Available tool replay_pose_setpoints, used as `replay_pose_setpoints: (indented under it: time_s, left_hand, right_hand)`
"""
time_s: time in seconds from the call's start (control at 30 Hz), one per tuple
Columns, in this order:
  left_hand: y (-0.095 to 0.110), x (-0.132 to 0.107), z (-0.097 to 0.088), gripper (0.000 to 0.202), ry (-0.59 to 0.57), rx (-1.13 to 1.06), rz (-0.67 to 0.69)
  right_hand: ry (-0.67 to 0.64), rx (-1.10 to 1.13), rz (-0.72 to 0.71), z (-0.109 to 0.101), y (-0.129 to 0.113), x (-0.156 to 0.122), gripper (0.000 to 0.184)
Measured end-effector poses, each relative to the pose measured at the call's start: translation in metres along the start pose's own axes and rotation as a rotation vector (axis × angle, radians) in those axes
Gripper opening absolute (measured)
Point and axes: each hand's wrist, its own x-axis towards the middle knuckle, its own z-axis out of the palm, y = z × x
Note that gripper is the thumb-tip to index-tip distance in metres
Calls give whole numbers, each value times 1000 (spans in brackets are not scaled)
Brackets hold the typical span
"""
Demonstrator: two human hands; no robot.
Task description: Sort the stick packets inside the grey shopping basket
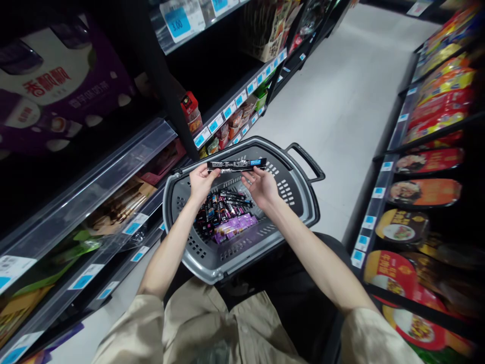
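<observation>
A long black packet with white print and a blue patch is held level above the grey shopping basket. My left hand pinches its left end between thumb and fingers. At the other end, my right hand grips it with thumb and finger, the remaining fingers loosely curled below. Inside the basket, under my hands, lies a heap of similar slim black packets, some with pink and orange parts. Purple packets lie in front of that heap.
Store shelves with price tags run along the left, close to the basket. Large purple cartons stand upper left. On the right, another shelf holds bowl-shaped packages and bright bags. Pale aisle floor stretches ahead between them.
</observation>
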Motion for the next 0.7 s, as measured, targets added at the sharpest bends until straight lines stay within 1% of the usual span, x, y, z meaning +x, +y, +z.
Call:
replay_pose_setpoints:
  time_s: [0.13, 0.2, 0.3, 0.37, 0.5, 0.7]
  left_hand:
    - [-1, 0, -1, 49, 11, -8, 15]
    - [-2, 0, -1, 51, 15, -15, 21]
    - [-3, 0, 0, 61, 2, -31, 23]
    - [-4, -1, 0, 64, -13, -36, 25]
    - [-4, -2, 1, 59, -19, -25, 20]
    - [-4, -1, 0, 50, 24, 5, 39]
  right_hand:
    - [-46, -58, -9, 1, 1, -1, 5]
    - [-33, -9, 14, 4, 1, -4, 6]
    - [-16, 91, 60, 9, 1, -9, 10]
    - [-26, 99, 76, 10, 0, -11, 11]
    - [-46, 17, 79, 9, -2, -12, 14]
    - [-46, 15, 77, 9, -3, -12, 13]
